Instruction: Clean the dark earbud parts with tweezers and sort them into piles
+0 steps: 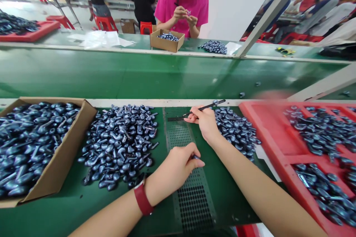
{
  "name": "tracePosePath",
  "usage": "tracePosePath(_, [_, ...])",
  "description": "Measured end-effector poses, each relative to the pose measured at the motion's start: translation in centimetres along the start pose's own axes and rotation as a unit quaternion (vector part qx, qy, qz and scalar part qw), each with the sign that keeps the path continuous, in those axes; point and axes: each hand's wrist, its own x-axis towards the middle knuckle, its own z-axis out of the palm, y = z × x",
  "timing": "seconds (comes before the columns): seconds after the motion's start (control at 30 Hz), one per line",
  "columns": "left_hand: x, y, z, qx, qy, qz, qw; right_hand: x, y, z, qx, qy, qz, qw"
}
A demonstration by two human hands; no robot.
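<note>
My left hand (179,164) is closed, thumb against finger, around a dark blue earbud shell (196,157), mostly hidden by the fingers. A red watch strap is on that wrist. Above and to the right, my right hand (204,121) grips a slim black pen-like tool (209,106), its thin end pointing left over a perforated sheet (178,137). The sheet runs up the green table, with rows of dark oval dots in its lower part and small holes higher up. Left of it lies a heap of earbud shells (119,140); a smaller pile (235,127) lies behind my right hand.
At left, a cardboard box (68,144) brims with shells. A red divided tray (267,129) of more shells flanks my right arm. Beyond the white rail is a green conveyor surface (111,74) with a few loose shells. Across it, a person in pink (167,3) works.
</note>
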Motion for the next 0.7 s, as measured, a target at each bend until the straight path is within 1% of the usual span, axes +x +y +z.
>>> tracePosePath(0.33, [-0.2, 0.0, 0.1, -0.018, 0.002, 0.001, 1.000, -0.1, 0.0, 0.1, 0.019, 0.005, -0.007, 1.000])
tracePosePath(0.53, [-0.2, -0.1, 0.2, -0.061, 0.013, 0.005, 0.998, -0.4, 0.1, 0.1, 0.049, -0.008, -0.027, 0.998])
tracePosePath(0.6, [-0.1, -0.1, 0.2, -0.092, 0.023, 0.003, 0.995, -0.9, -0.6, 0.0, 0.069, -0.022, -0.040, 0.997])
tracePosePath(0.7, [-0.3, 0.5, -0.4, -0.165, 0.055, 0.001, 0.985, -2.7, -2.9, 0.0, 0.110, -0.051, -0.072, 0.990])
